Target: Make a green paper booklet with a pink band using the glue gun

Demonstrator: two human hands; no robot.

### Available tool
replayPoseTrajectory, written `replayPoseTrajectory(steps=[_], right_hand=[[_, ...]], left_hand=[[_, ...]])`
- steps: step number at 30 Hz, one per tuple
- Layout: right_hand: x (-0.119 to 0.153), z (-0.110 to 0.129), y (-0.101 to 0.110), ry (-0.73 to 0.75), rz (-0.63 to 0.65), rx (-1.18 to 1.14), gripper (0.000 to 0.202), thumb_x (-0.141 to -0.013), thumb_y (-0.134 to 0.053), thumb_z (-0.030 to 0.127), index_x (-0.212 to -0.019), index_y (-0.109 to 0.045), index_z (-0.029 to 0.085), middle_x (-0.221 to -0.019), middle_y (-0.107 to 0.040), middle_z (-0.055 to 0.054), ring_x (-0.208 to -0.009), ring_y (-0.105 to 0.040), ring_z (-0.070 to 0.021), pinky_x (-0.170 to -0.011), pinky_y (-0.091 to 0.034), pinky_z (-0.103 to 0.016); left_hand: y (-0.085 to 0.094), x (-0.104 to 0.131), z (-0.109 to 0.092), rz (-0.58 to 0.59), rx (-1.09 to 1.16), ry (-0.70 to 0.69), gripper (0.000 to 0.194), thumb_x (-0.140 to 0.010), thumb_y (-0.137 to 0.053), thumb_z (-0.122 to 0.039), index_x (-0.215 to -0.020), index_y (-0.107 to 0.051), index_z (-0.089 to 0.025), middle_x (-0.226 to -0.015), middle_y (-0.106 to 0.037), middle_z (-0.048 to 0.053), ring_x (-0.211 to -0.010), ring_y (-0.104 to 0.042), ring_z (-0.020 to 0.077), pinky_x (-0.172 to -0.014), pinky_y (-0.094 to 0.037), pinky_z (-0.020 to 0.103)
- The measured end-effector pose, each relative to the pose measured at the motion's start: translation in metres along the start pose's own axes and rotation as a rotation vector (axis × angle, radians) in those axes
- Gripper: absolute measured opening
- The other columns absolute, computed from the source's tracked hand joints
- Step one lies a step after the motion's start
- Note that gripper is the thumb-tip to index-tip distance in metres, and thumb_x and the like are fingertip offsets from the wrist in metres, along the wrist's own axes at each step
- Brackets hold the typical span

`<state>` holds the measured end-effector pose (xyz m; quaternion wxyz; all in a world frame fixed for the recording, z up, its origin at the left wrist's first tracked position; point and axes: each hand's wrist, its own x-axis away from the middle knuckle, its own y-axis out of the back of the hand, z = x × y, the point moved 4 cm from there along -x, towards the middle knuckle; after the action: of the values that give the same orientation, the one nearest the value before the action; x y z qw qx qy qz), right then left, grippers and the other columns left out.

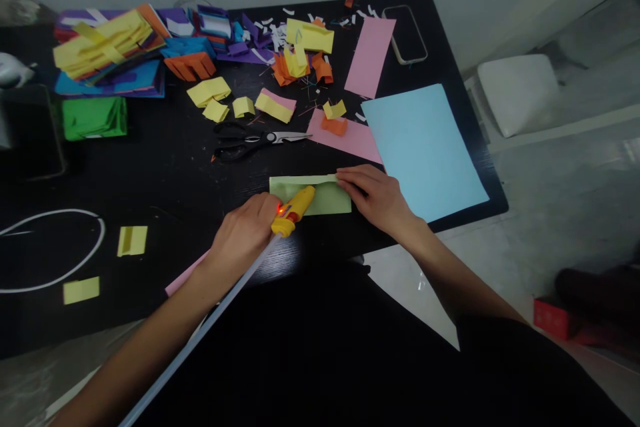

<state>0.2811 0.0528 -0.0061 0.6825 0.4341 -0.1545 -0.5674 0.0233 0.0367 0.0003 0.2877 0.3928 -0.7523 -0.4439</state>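
1. Because the green paper (330,201) lies near the desk's (170,177) close edge, before me, I can easily reach it.
2. At its 8 o'clock, my left hand (246,228) is wrapped around the yellow glue gun (296,209), seemingly so its nozzle (311,191) points under the fold.
3. At its 2 o'clock, my right hand (376,193) pinches the far flap (297,180), probably to hold it up.
4. Scissors (267,139) sit at 11 o'clock, within reach, I judge.

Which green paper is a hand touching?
The pale green sheet: the right hand's fingertips are on its edge. The brighter green stack lies far left, untouched.
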Motion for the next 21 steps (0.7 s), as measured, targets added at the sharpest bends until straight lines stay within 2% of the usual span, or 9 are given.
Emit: replayPoseTrajectory(steps=[6, 10, 13, 16, 19, 21], right_hand=[[-0.003, 0.005, 0.001, 0.011, 0.041, 0.009, 0.024, -0.107, -0.058, 0.027, -0.123, -0.076, 0.027, -0.123, -0.078, -0.007, -0.115, -0.073, -0.0271, -0.099, -0.063, -0.051], [-0.002, 0.016, -0.003, 0.08, 0.067, 0.025, 0.033, -0.104, -0.056, 0.016, -0.131, -0.073, 0.027, -0.132, -0.075, -0.009, -0.127, -0.068, -0.0295, -0.108, -0.058, -0.056], [0.0, 0.03, -0.012, 0.146, 0.121, 0.035, 0.045, -0.102, -0.052, 0.009, -0.141, -0.067, 0.026, -0.142, -0.07, -0.009, -0.138, -0.062, -0.0293, -0.116, -0.053, -0.058], [0.0, 0.044, -0.022, 0.175, 0.159, 0.045, 0.043, -0.105, -0.051, 0.012, -0.144, -0.066, 0.023, -0.145, -0.069, -0.01, -0.141, -0.06, -0.0278, -0.119, -0.053, -0.054], [-0.001, 0.053, -0.031, 0.198, 0.161, 0.057, 0.036, -0.108, -0.052, 0.019, -0.141, -0.068, 0.017, -0.144, -0.07, -0.013, -0.142, -0.061, -0.0273, -0.119, -0.053, -0.05], [-0.003, 0.057, -0.037, 0.204, 0.178, 0.07, 0.037, -0.109, -0.052, 0.022, -0.142, -0.067, 0.016, -0.146, -0.068, -0.013, -0.144, -0.059, -0.0268, -0.121, -0.052, -0.049]], left_hand=[[0.003, 0.02, 0.022, -0.031, 0.011, 0.033, 0.007, -0.103, -0.056, -0.029, -0.101, -0.058, -0.022, -0.093, -0.064, 0.005, -0.082, -0.065, 0.0225, -0.062, -0.044, 0.032], [0.008, 0.034, 0.03, -0.081, 0.06, 0.028, 0.012, -0.101, -0.06, -0.028, -0.112, -0.06, -0.023, -0.103, -0.067, 0.007, -0.092, -0.069, 0.0243, -0.069, -0.052, 0.034], [0.016, 0.045, 0.03, -0.126, 0.113, -0.021, 0.019, -0.101, -0.059, -0.023, -0.119, -0.057, -0.024, -0.113, -0.069, 0.008, -0.1, -0.07, 0.0241, -0.078, -0.057, 0.036], [0.03, 0.055, 0.03, -0.233, 0.107, -0.068, 0.016, -0.099, -0.062, -0.022, -0.115, -0.057, -0.024, -0.109, -0.07, 0.006, -0.097, -0.071, 0.0224, -0.082, -0.058, 0.035], [0.04, 0.062, 0.041, -0.292, 0.057, 0.024, 0.013, -0.099, -0.064, -0.03, -0.111, -0.059, -0.024, -0.106, -0.07, 0.005, -0.095, -0.071, 0.0222, -0.084, -0.059, 0.036], [0.044, 0.065, 0.055, -0.3, 0.007, 0.117, 0.018, -0.1, -0.061, -0.035, -0.113, -0.058, -0.024, -0.109, -0.068, 0.007, -0.1, -0.07, 0.0259, -0.086, -0.06, 0.041]])
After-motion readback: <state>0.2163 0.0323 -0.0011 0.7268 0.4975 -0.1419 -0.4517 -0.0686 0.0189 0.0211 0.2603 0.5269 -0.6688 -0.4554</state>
